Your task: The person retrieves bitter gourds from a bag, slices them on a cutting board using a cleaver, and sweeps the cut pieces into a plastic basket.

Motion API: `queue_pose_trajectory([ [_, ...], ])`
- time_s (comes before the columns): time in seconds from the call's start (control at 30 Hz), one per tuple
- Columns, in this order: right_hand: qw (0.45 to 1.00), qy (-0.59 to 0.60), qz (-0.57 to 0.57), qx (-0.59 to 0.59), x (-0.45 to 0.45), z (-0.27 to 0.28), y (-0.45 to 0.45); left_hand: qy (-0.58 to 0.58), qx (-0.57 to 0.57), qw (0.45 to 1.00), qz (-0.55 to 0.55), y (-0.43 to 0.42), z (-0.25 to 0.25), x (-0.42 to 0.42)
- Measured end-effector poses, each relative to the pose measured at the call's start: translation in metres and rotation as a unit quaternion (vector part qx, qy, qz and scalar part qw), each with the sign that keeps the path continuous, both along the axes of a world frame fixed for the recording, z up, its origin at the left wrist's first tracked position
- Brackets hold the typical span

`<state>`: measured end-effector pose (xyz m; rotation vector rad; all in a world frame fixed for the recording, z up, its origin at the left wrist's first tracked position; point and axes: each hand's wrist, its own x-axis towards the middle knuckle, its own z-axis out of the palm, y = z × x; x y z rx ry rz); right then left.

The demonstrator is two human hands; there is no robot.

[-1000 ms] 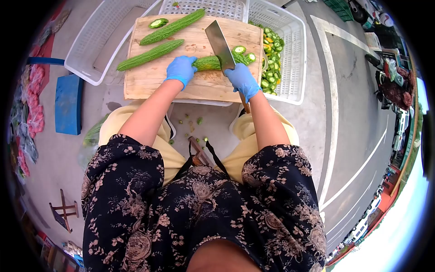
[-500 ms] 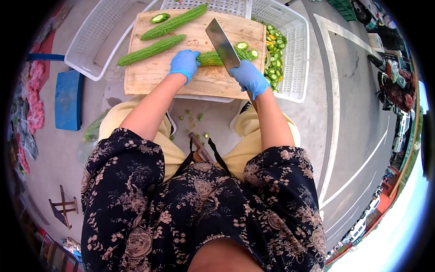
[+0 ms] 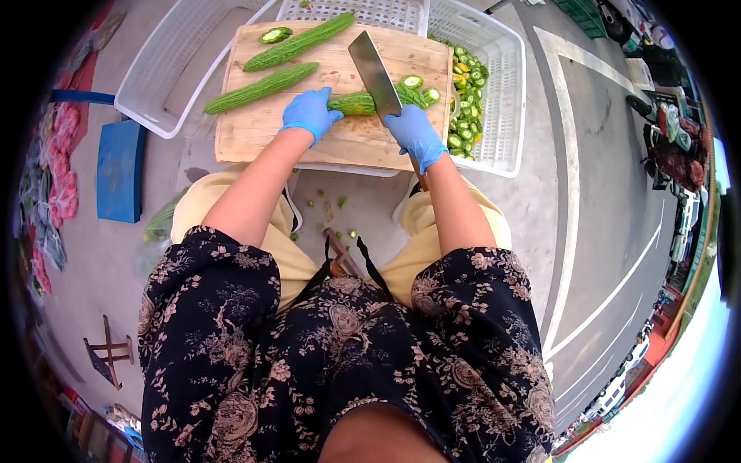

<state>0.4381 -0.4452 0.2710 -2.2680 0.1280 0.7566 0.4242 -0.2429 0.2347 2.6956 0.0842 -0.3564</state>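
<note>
On a wooden cutting board (image 3: 347, 147), my blue-gloved left hand (image 3: 309, 113) grips the left end of a green bitter melon (image 3: 353, 104). My right hand (image 3: 417, 136), also gloved, is closed round a cleaver (image 3: 373, 71), whose broad blade stands across the melon. Cut slices (image 3: 412, 81) lie to the right of the blade. Two whole bitter melons (image 3: 262, 88) (image 3: 299, 42) rest at the board's left and top, near a short cut piece (image 3: 275, 35). The fingertips of my left hand are partly hidden.
Beyond the board's right edge, a white crate (image 3: 511, 100) holds many slices (image 3: 466, 116). Another white crate (image 3: 147, 85) stands at the left. A blue stool (image 3: 119, 171) is on the ground farther left, and small scraps (image 3: 343, 202) lie between my feet.
The cleaver moved right, then back left over the melon with my right hand. My left hand has shifted slightly left along the melon. More slices lie right of the blade than at first.
</note>
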Motion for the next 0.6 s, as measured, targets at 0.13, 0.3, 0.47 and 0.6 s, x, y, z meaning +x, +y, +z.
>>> queue_pose_trajectory([
  [0.13,1.000,-0.021,0.014,0.002,-0.007,0.021,-0.001,0.065,0.015,0.998,0.017,0.008,0.004,-0.007],
  [0.3,1.000,-0.011,0.020,-0.006,-0.007,0.011,0.001,0.049,0.021,0.998,0.016,0.006,-0.001,-0.011],
  [0.47,0.998,0.008,0.045,-0.052,0.001,0.008,0.002,0.029,0.008,1.000,0.003,0.009,-0.006,-0.006],
  [0.6,0.993,0.077,0.073,-0.043,0.016,0.015,0.001,0.008,-0.006,1.000,-0.009,0.013,-0.017,-0.004],
])
